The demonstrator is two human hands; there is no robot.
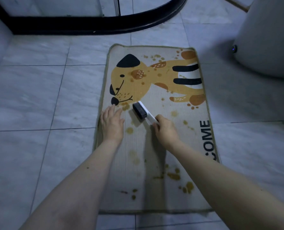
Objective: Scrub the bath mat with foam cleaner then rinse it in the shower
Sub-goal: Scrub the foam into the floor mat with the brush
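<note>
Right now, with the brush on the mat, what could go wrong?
1. The left hand pins only one edge of the mat; hard strokes could bunch or slide it on the tile floor.
2. No foam is visible, so the brush in the right hand may just smear the brown stains.
3. Many stains lie near the person and could get missed.

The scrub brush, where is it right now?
The scrub brush sits bristles-down mid-mat on the bath mat, held by the right hand, right of the left hand.
</note>
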